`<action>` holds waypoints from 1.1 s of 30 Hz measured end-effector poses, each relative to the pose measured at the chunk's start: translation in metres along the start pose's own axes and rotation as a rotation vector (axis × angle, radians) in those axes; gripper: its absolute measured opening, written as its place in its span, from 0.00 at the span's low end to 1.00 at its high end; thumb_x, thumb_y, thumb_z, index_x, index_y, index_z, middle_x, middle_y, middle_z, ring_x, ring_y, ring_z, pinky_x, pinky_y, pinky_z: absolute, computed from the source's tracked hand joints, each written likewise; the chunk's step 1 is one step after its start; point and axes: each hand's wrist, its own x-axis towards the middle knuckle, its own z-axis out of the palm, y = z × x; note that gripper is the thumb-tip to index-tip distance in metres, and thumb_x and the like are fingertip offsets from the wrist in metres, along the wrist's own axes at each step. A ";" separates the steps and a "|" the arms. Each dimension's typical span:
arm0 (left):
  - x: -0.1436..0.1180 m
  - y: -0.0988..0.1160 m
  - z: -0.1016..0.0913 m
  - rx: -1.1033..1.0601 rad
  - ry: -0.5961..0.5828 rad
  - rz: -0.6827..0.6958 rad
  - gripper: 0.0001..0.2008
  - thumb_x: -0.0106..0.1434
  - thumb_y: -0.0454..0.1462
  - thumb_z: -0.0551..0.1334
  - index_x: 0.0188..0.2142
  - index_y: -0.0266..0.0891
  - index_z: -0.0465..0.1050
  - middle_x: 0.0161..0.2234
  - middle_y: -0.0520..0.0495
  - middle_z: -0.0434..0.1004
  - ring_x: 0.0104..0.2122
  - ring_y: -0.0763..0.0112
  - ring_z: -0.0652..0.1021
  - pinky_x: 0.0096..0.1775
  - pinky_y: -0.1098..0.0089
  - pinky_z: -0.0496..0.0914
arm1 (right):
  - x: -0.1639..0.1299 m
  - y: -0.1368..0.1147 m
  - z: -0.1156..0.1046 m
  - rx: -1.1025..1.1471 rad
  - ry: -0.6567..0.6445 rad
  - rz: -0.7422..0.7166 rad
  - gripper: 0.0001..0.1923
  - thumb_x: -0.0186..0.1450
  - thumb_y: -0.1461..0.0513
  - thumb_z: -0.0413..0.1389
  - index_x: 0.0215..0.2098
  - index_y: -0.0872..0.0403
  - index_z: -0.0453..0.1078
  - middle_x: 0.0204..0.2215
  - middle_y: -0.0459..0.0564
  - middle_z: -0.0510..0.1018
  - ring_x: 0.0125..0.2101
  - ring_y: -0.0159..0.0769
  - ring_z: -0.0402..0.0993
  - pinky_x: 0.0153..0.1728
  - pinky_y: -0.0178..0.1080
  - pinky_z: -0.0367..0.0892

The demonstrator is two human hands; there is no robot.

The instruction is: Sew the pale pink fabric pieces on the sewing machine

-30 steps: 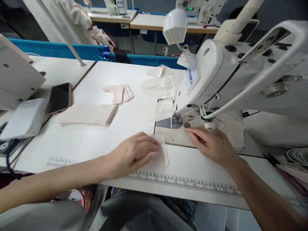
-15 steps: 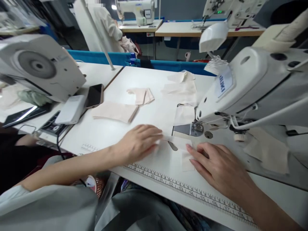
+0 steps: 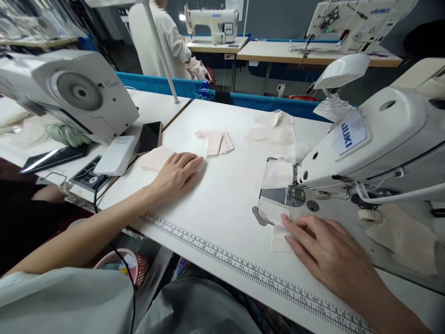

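My left hand (image 3: 182,172) lies flat, palm down, over the right part of a pale pink fabric stack (image 3: 156,157) on the sewing table. Its fingers are stretched out and close together; whether any cloth is gripped beneath them is hidden. Just in front of the machine's needle area, my right hand (image 3: 321,246) has its thumb and index fingertips on a small pale fabric piece (image 3: 281,236), its other fingers curled. The cloth lies partly over the table cutout, beside the metal needle plate (image 3: 274,195). The sewing machine (image 3: 368,130) stands above and right of this hand.
Small cut fabric pieces (image 3: 217,143) and a larger pale cloth (image 3: 271,134) lie farther back. A phone (image 3: 149,138) and a white box-shaped device (image 3: 116,155) are at left, beside another sewing machine (image 3: 83,93). A printed ruler (image 3: 222,260) runs along the front edge. A co-worker (image 3: 160,41) sits beyond.
My left hand has moved left, from beside the small fabric piece onto the fabric stack. My right hand stays at the small piece. The view has shifted slightly.
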 end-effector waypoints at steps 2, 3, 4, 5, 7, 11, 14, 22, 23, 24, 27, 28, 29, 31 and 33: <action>-0.004 0.001 -0.001 -0.001 -0.002 -0.025 0.22 0.72 0.41 0.45 0.61 0.35 0.61 0.57 0.35 0.67 0.56 0.53 0.66 0.57 0.52 0.60 | 0.000 0.001 0.000 -0.012 -0.001 0.010 0.18 0.72 0.60 0.47 0.54 0.61 0.70 0.33 0.52 0.72 0.32 0.37 0.66 0.37 0.41 0.62; -0.005 0.002 -0.001 -0.001 -0.008 -0.043 0.23 0.72 0.42 0.45 0.61 0.35 0.61 0.57 0.35 0.67 0.57 0.52 0.66 0.58 0.51 0.60 | 0.000 0.002 0.000 -0.015 0.001 0.012 0.18 0.72 0.60 0.46 0.54 0.61 0.70 0.32 0.52 0.72 0.32 0.37 0.66 0.37 0.41 0.62; -0.005 0.004 -0.001 -0.002 -0.017 -0.063 0.24 0.72 0.44 0.45 0.62 0.35 0.60 0.58 0.35 0.66 0.57 0.51 0.65 0.58 0.50 0.59 | -0.001 0.003 0.000 -0.013 0.002 0.016 0.18 0.72 0.60 0.46 0.54 0.61 0.70 0.32 0.52 0.72 0.31 0.36 0.67 0.36 0.41 0.62; -0.005 0.006 0.000 -0.004 -0.029 -0.084 0.25 0.72 0.46 0.45 0.63 0.35 0.59 0.59 0.35 0.64 0.59 0.50 0.64 0.59 0.48 0.57 | -0.001 0.003 0.000 -0.007 0.005 0.019 0.19 0.73 0.59 0.46 0.54 0.60 0.70 0.32 0.52 0.72 0.30 0.36 0.67 0.36 0.41 0.62; -0.005 0.011 0.001 -0.015 -0.050 -0.125 0.28 0.72 0.49 0.45 0.65 0.36 0.55 0.63 0.35 0.60 0.62 0.48 0.61 0.61 0.44 0.53 | -0.002 0.005 0.001 0.011 0.010 0.018 0.19 0.73 0.59 0.45 0.54 0.59 0.70 0.32 0.52 0.73 0.31 0.36 0.68 0.36 0.41 0.63; -0.008 0.011 -0.003 -0.084 0.030 -0.130 0.28 0.73 0.49 0.45 0.66 0.38 0.52 0.65 0.37 0.57 0.65 0.53 0.57 0.64 0.46 0.51 | -0.006 0.010 0.003 0.035 0.030 0.007 0.19 0.72 0.58 0.45 0.55 0.57 0.68 0.33 0.52 0.74 0.32 0.38 0.69 0.38 0.43 0.63; -0.013 -0.001 -0.014 -0.120 0.167 -0.106 0.22 0.72 0.44 0.47 0.58 0.36 0.63 0.56 0.37 0.69 0.58 0.59 0.67 0.59 0.55 0.63 | -0.007 0.014 0.005 0.048 0.051 -0.018 0.19 0.72 0.58 0.44 0.57 0.56 0.67 0.33 0.52 0.74 0.32 0.39 0.70 0.38 0.43 0.63; 0.048 -0.031 -0.011 -0.140 0.086 -0.055 0.17 0.69 0.40 0.53 0.51 0.35 0.72 0.48 0.38 0.75 0.49 0.60 0.74 0.51 0.60 0.70 | -0.003 0.009 0.003 0.022 0.026 -0.038 0.19 0.72 0.62 0.42 0.54 0.56 0.69 0.35 0.53 0.77 0.35 0.39 0.72 0.40 0.44 0.65; 0.065 -0.030 -0.004 -0.142 0.066 -0.041 0.18 0.69 0.39 0.53 0.54 0.36 0.70 0.52 0.38 0.73 0.52 0.60 0.73 0.53 0.60 0.69 | -0.003 0.008 0.003 0.033 0.030 -0.027 0.18 0.72 0.62 0.43 0.54 0.56 0.69 0.35 0.52 0.77 0.35 0.38 0.72 0.40 0.43 0.65; 0.082 -0.028 0.003 -0.141 0.049 -0.031 0.19 0.69 0.38 0.52 0.56 0.36 0.69 0.55 0.37 0.71 0.54 0.59 0.71 0.54 0.59 0.67 | -0.003 0.007 0.002 0.049 0.036 -0.011 0.18 0.72 0.62 0.44 0.55 0.55 0.69 0.35 0.51 0.76 0.35 0.37 0.72 0.40 0.42 0.66; 0.121 -0.022 0.022 -0.129 0.008 -0.033 0.21 0.69 0.38 0.50 0.59 0.38 0.67 0.61 0.36 0.64 0.59 0.54 0.66 0.57 0.53 0.64 | -0.004 0.006 0.001 0.092 0.033 0.022 0.17 0.71 0.63 0.48 0.56 0.55 0.68 0.35 0.50 0.75 0.35 0.35 0.72 0.40 0.40 0.66; 0.128 -0.020 0.027 -0.125 -0.004 -0.034 0.21 0.69 0.38 0.50 0.59 0.39 0.67 0.61 0.37 0.64 0.59 0.53 0.66 0.57 0.52 0.63 | -0.005 0.006 0.000 0.097 0.031 0.025 0.17 0.70 0.63 0.48 0.55 0.55 0.68 0.34 0.49 0.75 0.35 0.35 0.72 0.40 0.40 0.66; 0.131 -0.018 0.030 -0.122 -0.015 -0.032 0.21 0.69 0.38 0.49 0.58 0.40 0.67 0.60 0.38 0.65 0.59 0.53 0.67 0.58 0.51 0.62 | -0.005 0.007 -0.001 0.097 0.027 0.026 0.17 0.70 0.63 0.48 0.55 0.55 0.68 0.34 0.49 0.75 0.35 0.35 0.72 0.40 0.40 0.66; 0.129 -0.014 0.034 -0.116 -0.031 -0.025 0.21 0.70 0.39 0.48 0.58 0.40 0.68 0.59 0.39 0.67 0.57 0.53 0.68 0.58 0.51 0.60 | -0.004 0.007 -0.002 0.087 0.020 0.020 0.16 0.71 0.63 0.48 0.55 0.57 0.68 0.34 0.50 0.75 0.35 0.35 0.71 0.41 0.40 0.65; 0.122 -0.010 0.036 -0.110 -0.037 -0.024 0.21 0.70 0.40 0.47 0.58 0.40 0.68 0.59 0.39 0.67 0.57 0.53 0.68 0.59 0.51 0.59 | -0.003 0.008 -0.003 0.074 0.017 -0.010 0.16 0.71 0.63 0.46 0.54 0.58 0.68 0.34 0.51 0.75 0.35 0.36 0.71 0.40 0.40 0.64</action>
